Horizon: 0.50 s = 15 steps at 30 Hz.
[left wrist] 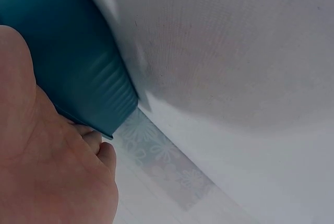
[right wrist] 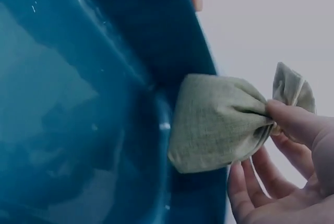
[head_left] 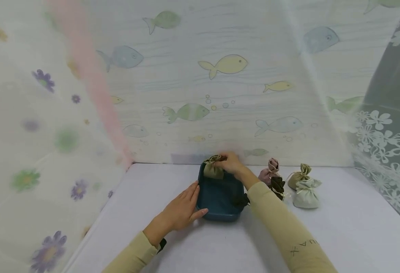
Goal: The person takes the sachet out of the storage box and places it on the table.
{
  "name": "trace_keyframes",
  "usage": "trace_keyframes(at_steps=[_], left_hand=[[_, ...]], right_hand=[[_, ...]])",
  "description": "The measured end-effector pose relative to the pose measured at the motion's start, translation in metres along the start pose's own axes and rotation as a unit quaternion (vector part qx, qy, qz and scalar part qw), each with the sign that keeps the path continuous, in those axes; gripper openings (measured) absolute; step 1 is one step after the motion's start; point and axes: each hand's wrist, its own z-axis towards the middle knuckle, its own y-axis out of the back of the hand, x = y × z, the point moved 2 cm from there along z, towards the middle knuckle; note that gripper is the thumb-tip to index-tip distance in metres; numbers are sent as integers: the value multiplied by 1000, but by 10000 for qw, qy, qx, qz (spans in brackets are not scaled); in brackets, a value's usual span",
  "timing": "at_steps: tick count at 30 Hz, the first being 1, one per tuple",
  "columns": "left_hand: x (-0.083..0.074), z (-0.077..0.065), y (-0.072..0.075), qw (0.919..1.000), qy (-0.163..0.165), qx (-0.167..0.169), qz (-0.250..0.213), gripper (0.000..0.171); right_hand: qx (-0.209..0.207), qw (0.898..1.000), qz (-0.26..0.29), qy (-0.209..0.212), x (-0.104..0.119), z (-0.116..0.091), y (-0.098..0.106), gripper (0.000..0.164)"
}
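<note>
My right hand (head_left: 232,163) pinches an olive-green drawstring pouch (right wrist: 216,122) by its gathered neck, thumb on one side and fingers on the other. The pouch's body hangs inside the far end of a blue rectangular basin (head_left: 218,217), close to its wall. My left hand (head_left: 180,209) lies along the basin's left side, fingers extended at the rim and thumb at the near left corner. In the left wrist view, its palm is beside the basin's ribbed outer wall (left wrist: 83,62). A black pouch (head_left: 242,200) sits at the basin's right rim, partly behind the right sleeve.
Right of the basin stand a pink pouch (head_left: 270,172), a dark brown pouch (head_left: 277,185), a tan pouch (head_left: 299,178) and a pale green pouch (head_left: 306,195) on the white tabletop (head_left: 340,235). A fish-print curtain (head_left: 227,94) hangs behind the table.
</note>
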Motion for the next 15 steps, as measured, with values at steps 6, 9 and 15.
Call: trace_keyframes(at_steps=[6, 9, 15], left_hand=[[0, 1, 2, 9999, 79, 68, -15, 91], [3, 0, 2, 10000, 73, 6, -26, 93], [2, 1, 2, 10000, -39, -36, -52, 92]], right_hand=[[361, 9986, -151, 357, 18, -17, 15, 30], [494, 9975, -200, 455, 28, -29, 20, 33], [599, 9957, -323, 625, 40, -53, 35, 27]])
